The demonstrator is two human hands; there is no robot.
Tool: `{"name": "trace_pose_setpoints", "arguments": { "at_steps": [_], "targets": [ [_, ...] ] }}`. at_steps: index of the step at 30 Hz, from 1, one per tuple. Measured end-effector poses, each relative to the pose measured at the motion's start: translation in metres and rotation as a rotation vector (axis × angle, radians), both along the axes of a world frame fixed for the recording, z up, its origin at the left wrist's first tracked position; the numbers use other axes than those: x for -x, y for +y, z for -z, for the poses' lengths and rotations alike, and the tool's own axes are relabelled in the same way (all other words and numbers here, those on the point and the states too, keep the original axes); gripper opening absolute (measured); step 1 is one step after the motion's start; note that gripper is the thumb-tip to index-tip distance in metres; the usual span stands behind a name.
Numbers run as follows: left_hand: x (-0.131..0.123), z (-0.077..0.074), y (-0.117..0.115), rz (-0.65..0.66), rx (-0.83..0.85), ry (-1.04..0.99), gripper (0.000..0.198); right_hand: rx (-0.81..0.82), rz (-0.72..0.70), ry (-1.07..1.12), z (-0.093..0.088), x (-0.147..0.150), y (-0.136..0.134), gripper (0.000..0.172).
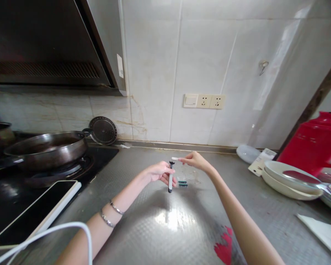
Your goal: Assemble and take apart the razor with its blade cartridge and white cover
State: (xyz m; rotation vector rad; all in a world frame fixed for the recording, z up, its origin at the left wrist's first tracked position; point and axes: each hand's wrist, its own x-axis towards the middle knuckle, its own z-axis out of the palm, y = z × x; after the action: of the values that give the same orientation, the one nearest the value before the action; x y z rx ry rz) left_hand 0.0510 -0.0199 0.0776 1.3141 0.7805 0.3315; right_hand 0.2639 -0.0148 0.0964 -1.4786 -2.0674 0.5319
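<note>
My left hand [162,172] is closed around a slim grey-white stick-shaped device [170,181] with black ends, held roughly upright above the counter. Its exact kind is too small to make out. Just beside its top, my right hand [193,160] pinches a small white strip-like piece [175,158] between thumb and fingers. Whether that piece touches the black top end, I cannot tell. Two small dark green cylinders like batteries [182,183] lie side by side on the metal counter [143,228], just right of the device.
On the left, a steel pan [48,149] sits on the black stove, with a phone-like slab [34,213] and white cable [55,225] nearer me. At the right are stacked plates [291,184], a card package [262,162], a small dish [248,154] and a red jug [310,143].
</note>
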Motion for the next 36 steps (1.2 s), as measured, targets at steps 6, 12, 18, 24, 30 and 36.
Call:
{"name": "trace_pose_setpoints", "arguments": {
  "at_steps": [6, 12, 18, 24, 30, 36],
  "targets": [
    [-0.001, 0.002, 0.001, 0.028, 0.013, -0.017, 0.022, 0.076, -0.147, 0.057, -0.002, 0.004, -0.002, 0.057],
    [-0.001, 0.001, -0.001, 0.024, 0.008, 0.002, 0.021, -0.095, 0.063, -0.042, 0.0, 0.008, -0.002, 0.057],
    [-0.001, 0.003, 0.001, 0.011, 0.009, -0.007, 0.024, 0.04, -0.096, -0.007, -0.002, 0.012, -0.004, 0.057],
    [0.0, 0.006, 0.003, 0.016, 0.008, -0.007, 0.025, -0.086, 0.016, -0.043, -0.003, 0.011, -0.003, 0.059],
    [0.0, 0.004, 0.002, 0.012, -0.012, 0.009, 0.025, -0.16, 0.116, -0.133, -0.005, 0.008, -0.006, 0.058],
    [-0.001, 0.003, 0.001, 0.022, 0.003, 0.001, 0.024, 0.088, -0.129, 0.008, -0.007, 0.006, -0.004, 0.058]
  ]
}}
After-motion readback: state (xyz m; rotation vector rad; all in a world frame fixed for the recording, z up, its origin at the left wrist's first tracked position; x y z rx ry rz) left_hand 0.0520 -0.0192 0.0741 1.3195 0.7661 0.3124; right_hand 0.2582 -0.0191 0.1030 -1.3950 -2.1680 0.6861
